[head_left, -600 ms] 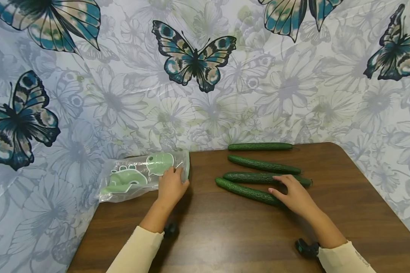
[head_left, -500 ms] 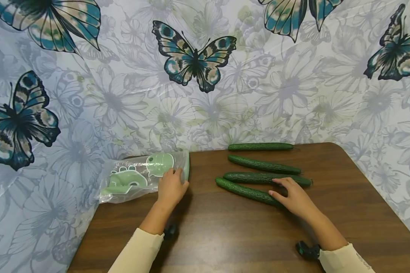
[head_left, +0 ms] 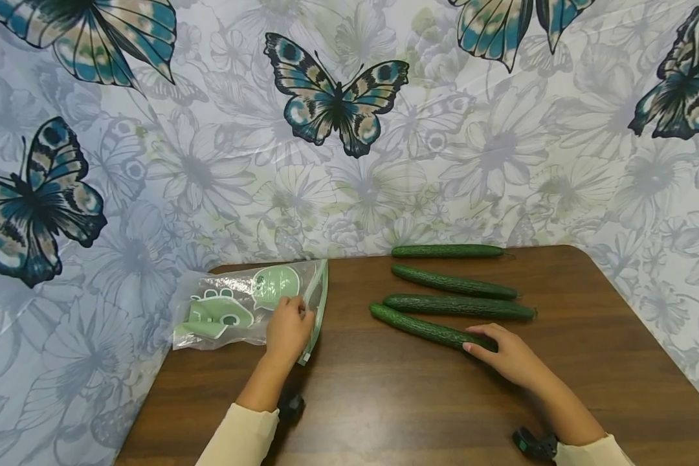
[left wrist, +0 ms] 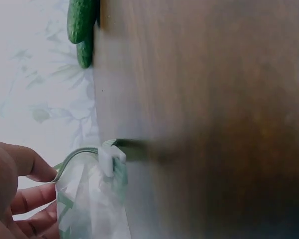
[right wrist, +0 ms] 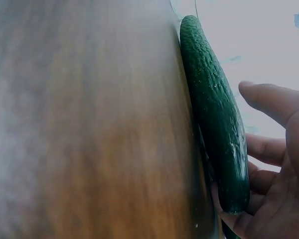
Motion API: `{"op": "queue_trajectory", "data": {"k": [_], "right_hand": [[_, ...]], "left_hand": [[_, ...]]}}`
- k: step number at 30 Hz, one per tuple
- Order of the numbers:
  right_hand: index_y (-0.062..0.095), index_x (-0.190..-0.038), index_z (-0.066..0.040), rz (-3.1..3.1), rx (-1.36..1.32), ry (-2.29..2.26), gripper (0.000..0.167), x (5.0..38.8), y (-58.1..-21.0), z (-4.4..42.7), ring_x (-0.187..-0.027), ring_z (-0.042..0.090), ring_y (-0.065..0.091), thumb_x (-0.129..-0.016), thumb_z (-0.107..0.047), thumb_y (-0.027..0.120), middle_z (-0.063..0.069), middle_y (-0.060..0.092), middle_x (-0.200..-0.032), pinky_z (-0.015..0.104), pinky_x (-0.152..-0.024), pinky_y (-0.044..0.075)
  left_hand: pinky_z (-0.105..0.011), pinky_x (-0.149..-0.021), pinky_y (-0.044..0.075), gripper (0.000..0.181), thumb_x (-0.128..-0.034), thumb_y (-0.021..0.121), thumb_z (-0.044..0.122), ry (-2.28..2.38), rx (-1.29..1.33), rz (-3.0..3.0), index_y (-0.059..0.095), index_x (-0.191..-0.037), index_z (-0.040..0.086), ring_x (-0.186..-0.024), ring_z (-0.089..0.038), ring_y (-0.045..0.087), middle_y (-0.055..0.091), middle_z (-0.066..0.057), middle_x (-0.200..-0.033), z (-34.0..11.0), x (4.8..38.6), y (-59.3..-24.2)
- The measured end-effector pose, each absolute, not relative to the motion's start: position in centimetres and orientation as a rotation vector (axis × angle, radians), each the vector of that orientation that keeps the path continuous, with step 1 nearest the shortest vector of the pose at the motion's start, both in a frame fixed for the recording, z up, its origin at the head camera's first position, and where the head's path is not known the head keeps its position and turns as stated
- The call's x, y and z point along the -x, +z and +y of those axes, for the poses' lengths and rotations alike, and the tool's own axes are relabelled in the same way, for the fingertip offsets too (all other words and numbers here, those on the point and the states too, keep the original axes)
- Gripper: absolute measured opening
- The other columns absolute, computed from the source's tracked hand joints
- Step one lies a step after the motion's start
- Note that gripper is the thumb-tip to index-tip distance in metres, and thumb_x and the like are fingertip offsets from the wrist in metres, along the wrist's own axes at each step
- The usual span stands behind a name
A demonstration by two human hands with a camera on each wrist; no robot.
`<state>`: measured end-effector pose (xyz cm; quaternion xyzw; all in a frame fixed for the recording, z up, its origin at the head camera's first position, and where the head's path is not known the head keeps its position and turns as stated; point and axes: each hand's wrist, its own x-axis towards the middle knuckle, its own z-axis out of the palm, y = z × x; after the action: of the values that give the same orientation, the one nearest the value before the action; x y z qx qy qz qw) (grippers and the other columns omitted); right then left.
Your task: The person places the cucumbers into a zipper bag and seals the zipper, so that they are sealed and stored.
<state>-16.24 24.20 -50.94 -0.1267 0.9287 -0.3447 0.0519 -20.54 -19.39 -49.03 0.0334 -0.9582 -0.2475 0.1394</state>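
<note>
A clear zip bag [head_left: 241, 340] with green printed shapes lies at the table's left. My left hand [head_left: 287, 331] pinches it near its green-edged mouth; in the left wrist view the thumb and fingers of that hand [left wrist: 22, 191] meet at the bag's rim [left wrist: 79, 152]. Four cucumbers lie right of centre. Around the right end of the nearest cucumber [head_left: 422, 328], my right hand [head_left: 512, 357] is spread. In the right wrist view the thumb of this hand [right wrist: 284, 154] stands apart from the cucumber [right wrist: 214, 109], and the other fingers are at its far side.
Behind the nearest cucumber lie a second [head_left: 460, 306], a third [head_left: 454, 282] and a fourth [head_left: 448, 250] near the back edge of the brown table [head_left: 384, 401]. A butterfly-patterned cloth [head_left: 367, 194] hangs behind the table.
My left hand has drawn slightly toward me, and the bag's mouth edge now shows longer and lifted. My right hand has moved nearer to me, off the second cucumber to the nearest one's end.
</note>
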Motion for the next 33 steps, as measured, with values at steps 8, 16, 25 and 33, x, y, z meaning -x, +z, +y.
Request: {"op": "queue_trajectory", "data": {"k": [8, 16, 25, 33], "right_hand": [[0.062, -0.136, -0.011, 2.833, 0.449, -1.021, 0.052, 16.0, -51.3, 24.6, -0.125, 0.041, 0.058, -0.095, -0.043, 0.068, 0.008, 0.063, -0.126, 0.066, -0.103, 0.047], [0.055, -0.143, -0.012, 2.824, 0.468, -1.025, 0.052, 16.0, -51.1, 24.5, -0.132, 0.045, 0.054, -0.102, -0.044, 0.057, 0.017, 0.059, -0.142, 0.066, -0.105, 0.046], [0.054, -0.143, -0.009, 2.823, 0.473, -1.083, 0.049, 16.0, -51.4, 24.4, -0.133, 0.047, 0.051, -0.102, -0.036, 0.059, 0.018, 0.058, -0.142, 0.069, -0.104, 0.044], [0.054, -0.143, -0.010, 2.809, 0.470, -1.125, 0.050, 16.0, -51.5, 24.2, -0.132, 0.046, 0.053, -0.102, -0.038, 0.058, 0.015, 0.059, -0.139, 0.069, -0.104, 0.044]], "left_hand": [[-0.031, -0.058, 0.042, 0.009, -0.0889, 0.061, 0.014, -0.842, -0.138, -2.756, 0.062, -0.087, 0.006, -0.069, -0.021, 0.052, 0.056, -0.008, -0.081, -19.5, 19.8, -49.0], [-0.030, -0.056, 0.042, 0.003, -0.0857, 0.062, 0.011, -0.884, -0.103, -2.692, 0.064, -0.085, 0.008, -0.061, -0.017, 0.049, 0.057, -0.002, -0.068, -19.3, 19.1, -48.8], [-0.026, -0.053, 0.041, 0.005, -0.0877, 0.062, 0.013, -0.930, -0.086, -2.701, 0.066, -0.087, 0.009, -0.056, -0.012, 0.047, 0.058, 0.001, -0.066, -19.0, 18.0, -48.1], [-0.030, -0.058, 0.051, 0.006, -0.0893, 0.064, 0.015, -0.939, -0.089, -2.707, 0.067, -0.091, 0.010, -0.066, -0.014, 0.062, 0.071, -0.002, -0.079, -18.7, 17.3, -47.7]]}}
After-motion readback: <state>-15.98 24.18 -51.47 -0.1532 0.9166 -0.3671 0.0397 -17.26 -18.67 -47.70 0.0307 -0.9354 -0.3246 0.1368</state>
